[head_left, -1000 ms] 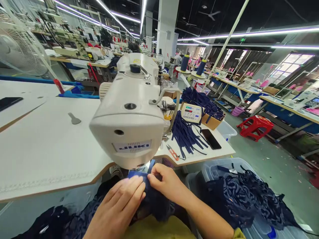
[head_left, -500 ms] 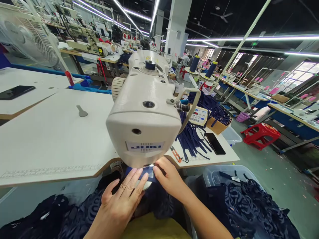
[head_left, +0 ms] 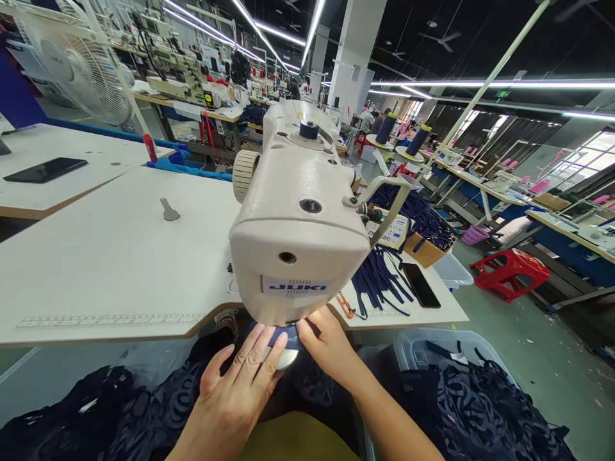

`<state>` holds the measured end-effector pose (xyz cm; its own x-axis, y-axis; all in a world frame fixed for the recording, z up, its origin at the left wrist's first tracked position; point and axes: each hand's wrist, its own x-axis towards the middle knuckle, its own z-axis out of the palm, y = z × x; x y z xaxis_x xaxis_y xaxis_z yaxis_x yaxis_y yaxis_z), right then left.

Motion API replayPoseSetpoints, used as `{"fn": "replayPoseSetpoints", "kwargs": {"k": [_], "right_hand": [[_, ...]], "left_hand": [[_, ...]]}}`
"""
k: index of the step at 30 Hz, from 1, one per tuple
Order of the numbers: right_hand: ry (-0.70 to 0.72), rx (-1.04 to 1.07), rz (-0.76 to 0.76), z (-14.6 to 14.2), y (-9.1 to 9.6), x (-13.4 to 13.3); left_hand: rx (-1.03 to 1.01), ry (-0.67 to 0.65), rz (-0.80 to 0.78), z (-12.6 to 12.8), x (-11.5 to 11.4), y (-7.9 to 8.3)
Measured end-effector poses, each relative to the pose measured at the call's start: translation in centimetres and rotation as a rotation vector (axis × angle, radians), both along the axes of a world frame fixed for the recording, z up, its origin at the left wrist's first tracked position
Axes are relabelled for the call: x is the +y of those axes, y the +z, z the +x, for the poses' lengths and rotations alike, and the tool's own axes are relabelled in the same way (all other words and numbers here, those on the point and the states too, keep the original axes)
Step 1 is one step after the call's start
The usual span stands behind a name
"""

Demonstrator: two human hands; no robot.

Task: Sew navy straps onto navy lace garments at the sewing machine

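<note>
Feeding step imo: blue cloth (head_left: 283, 337) at the sewing machine's (head_left: 300, 240) 6 o'clock, left hand (head_left: 237, 392) flat on it, right hand (head_left: 330, 349) at its 3, can't tell if pinching. Next probably calls for steady guiding.

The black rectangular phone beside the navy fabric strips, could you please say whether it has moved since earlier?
No, the phone keeps its place near the white tabletop's right corner.

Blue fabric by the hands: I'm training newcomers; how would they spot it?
Find the white JUKI sewing machine. Below its front end are the left hand and right hand. The blue fabric lies flat at their fingertips, unlike dark heaps either side.
</note>
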<state>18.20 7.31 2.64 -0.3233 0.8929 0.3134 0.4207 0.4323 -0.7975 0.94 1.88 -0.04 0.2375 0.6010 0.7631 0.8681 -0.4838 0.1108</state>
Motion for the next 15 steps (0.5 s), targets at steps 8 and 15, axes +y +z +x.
{"fn": "replayPoseSetpoints", "kwargs": {"k": [8, 15], "right_hand": [[-0.027, -0.010, 0.033, -0.10, -0.41, -0.13], [-0.033, -0.028, 0.060, -0.13, -0.36, -0.12]], "left_hand": [[-0.040, 0.000, -0.054, 0.07, -0.24, -0.22], [-0.006, 0.007, -0.071, -0.01, -0.26, -0.65]]}}
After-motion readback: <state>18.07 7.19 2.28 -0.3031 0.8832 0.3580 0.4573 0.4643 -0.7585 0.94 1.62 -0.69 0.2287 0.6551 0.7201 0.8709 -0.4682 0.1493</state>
